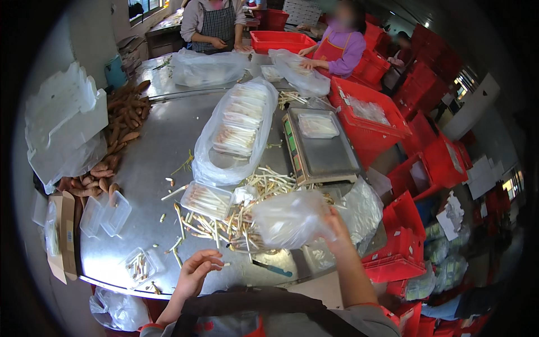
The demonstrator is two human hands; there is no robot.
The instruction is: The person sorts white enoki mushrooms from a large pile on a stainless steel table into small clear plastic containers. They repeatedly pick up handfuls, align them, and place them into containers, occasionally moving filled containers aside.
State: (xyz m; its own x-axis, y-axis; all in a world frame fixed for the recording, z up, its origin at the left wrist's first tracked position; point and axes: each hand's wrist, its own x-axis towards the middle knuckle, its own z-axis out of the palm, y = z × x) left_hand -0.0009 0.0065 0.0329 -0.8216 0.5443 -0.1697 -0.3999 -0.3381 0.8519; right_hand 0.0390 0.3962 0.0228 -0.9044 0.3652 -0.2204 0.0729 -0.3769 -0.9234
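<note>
My right hand grips a clear plastic bag, which is blurred and hangs above a pile of cut pale plant stalks. What the bag contains is hard to make out. Over the near table edge, my left hand has its fingers loosely bent and apart. A small white piece shows by its fingertips; I cannot tell whether it touches them. A blue-handled knife lies on the steel table between my hands. Just beyond the pile sits a clear tray filled with trimmed stalks.
A large plastic bag holds several filled trays. A scale carries another tray. Red crates line the right side. Sweet potatoes and clear containers lie left. Two people stand across the table.
</note>
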